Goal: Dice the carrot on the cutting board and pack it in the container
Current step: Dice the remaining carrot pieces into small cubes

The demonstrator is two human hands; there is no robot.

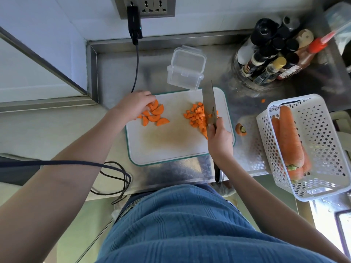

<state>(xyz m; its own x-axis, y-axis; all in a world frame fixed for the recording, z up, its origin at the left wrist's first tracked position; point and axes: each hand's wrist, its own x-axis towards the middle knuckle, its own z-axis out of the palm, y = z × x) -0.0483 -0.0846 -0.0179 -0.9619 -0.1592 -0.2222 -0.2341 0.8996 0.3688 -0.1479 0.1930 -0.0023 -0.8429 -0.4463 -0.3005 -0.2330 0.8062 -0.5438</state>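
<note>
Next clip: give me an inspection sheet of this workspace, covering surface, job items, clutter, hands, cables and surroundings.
Surface: stainless steel counter; white plastic cutting board with teal edge lies on it.
Job items: orange half-moon carrot slices on the board's left; pile of small diced carrot cubes on its right; clear plastic container, empty, lid hinged open, behind the board.
Clutter: carrot end and a stray cube on the counter; white perforated basket holding whole carrots; rack of condiment bottles.
Hands: left hand on the slices; right hand gripping a steel kitchen knife beside the dice.
Cables: black cable from a wall plug; coiled black cord off the counter's front.
Surroundings: white wall, socket strip.
</note>
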